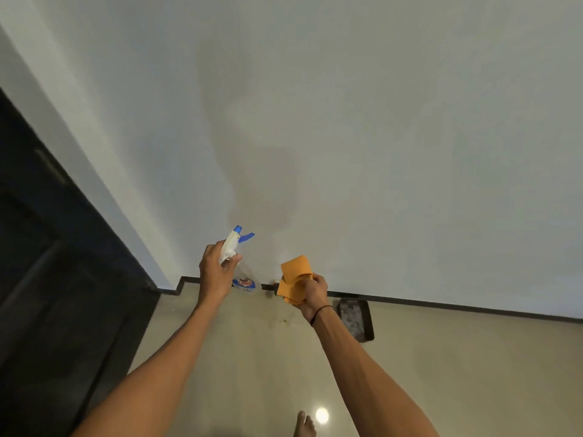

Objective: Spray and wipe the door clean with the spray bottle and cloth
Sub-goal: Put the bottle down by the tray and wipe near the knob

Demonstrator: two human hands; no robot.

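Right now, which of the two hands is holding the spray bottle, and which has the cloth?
The left hand grips the white spray bottle with blue trigger; the right hand holds the folded orange cloth.

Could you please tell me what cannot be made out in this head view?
- Spray bottle body: mostly hidden behind the left hand; label too small to read.
- Door: dark, blurred, cut off by the left edge.
- Cloth: lower part hidden in the right hand.
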